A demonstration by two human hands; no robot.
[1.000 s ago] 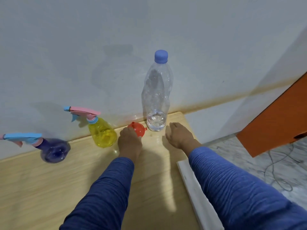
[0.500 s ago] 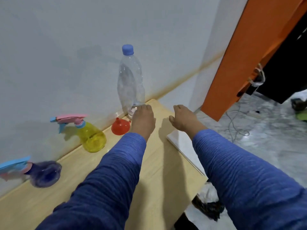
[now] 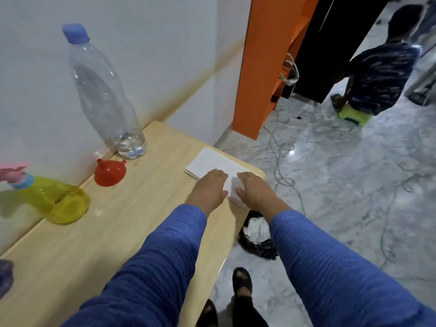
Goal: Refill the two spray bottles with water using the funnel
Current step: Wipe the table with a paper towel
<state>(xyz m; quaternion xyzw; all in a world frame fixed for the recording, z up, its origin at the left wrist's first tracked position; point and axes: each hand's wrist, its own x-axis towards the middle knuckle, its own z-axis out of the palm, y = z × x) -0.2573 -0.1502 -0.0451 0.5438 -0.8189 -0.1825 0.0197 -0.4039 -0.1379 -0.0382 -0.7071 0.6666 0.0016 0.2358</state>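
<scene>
A yellow spray bottle [image 3: 59, 201] with a pink and blue trigger stands at the left of the wooden table [image 3: 113, 232]. Only the edge of a purple spray bottle [image 3: 5, 277] shows at the far left. The red funnel [image 3: 109, 172] lies mouth down near the wall. Behind it stands a tall clear water bottle [image 3: 106, 97] with a blue cap and a little water at the bottom. My left hand [image 3: 208, 188] and my right hand [image 3: 253, 190] both rest on a folded white cloth [image 3: 212, 162] at the table's right corner, fingers bent onto it.
The table's right edge drops to a marble floor with loose cables [image 3: 283, 147]. A black bag [image 3: 257, 237] lies on the floor by the table. An orange cabinet [image 3: 266, 62] stands beyond, and a person [image 3: 379, 76] sits on a green stool [image 3: 354, 114].
Both hands moved right, away from the funnel and water bottle, onto the white cloth. The view swung right, so the spray bottles slid toward the left edge.
</scene>
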